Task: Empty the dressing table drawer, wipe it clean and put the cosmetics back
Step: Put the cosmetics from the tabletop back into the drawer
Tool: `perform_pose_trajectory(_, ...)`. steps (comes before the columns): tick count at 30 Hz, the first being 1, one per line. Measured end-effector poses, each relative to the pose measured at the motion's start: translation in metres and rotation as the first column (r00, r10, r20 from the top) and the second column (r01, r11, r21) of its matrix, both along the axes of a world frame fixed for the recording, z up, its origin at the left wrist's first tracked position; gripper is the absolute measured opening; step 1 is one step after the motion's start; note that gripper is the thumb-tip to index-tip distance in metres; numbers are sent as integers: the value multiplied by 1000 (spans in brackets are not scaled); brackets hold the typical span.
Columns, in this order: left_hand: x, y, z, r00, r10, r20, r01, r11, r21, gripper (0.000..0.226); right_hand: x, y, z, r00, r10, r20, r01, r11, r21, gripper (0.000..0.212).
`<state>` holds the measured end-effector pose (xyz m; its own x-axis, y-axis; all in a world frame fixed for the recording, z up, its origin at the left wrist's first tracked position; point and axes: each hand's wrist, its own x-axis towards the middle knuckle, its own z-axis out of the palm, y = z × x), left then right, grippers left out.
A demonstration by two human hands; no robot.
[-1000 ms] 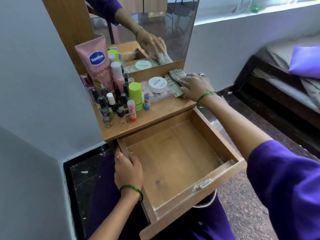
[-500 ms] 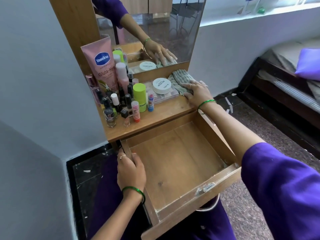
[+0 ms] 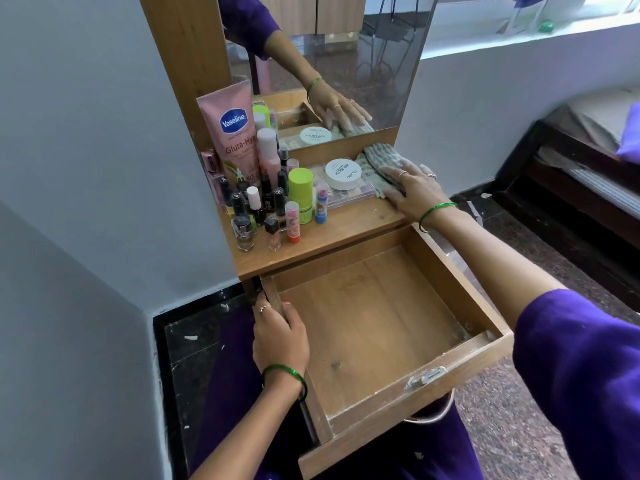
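The wooden drawer [image 3: 460, 292] is pulled out and has nothing in it. My left hand [image 3: 278, 336] grips its left side wall. My right hand [image 3: 414, 192] lies flat, fingers spread, on a grey-green checked cloth [image 3: 379, 159] at the right end of the dressing table top [image 3: 346, 226]. The cosmetics stand on that top at the left: a pink Vaseline tube [image 3: 233, 133], a lime green stick [image 3: 300, 194], several small bottles [image 3: 244, 232] and lip balms [image 3: 292, 225]. A white round jar [image 3: 343, 173] rests on a clear flat case [image 3: 349, 194] beside the cloth.
A mirror [image 3: 339, 60] rises behind the table top and reflects my right hand. A grey wall [image 3: 86, 168] is close on the left. A bed with a dark frame [image 3: 568, 188] and a purple pillow [image 3: 630, 136] stands at the right. Speckled floor [image 3: 519, 427] lies below.
My right hand has loosened from a bunched hold on the cloth and now lies flat on it, slightly nearer the table edge. My left hand stays on the drawer's side.
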<state>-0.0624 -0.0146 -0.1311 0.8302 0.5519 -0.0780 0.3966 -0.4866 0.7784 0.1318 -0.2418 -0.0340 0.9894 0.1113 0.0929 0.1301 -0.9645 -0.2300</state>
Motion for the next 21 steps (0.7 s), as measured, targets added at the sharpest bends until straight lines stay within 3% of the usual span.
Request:
perform_pose_trajectory(4,1,2,-2,1000,-11,3,11,1000,3,36,-3,7,10,999,-16,34,17,999,-52,49)
perform_pose_trajectory(10,-1,2,0,998,-25,52,26,1000,-6,37,-2,23,22,993,88,74,-82,993,-83,54)
perform_pose_trajectory(21,-2,1,1,1000,-24,20,24,999,23,26,-5,60,32,967,253,-27,-254,967,-23,69)
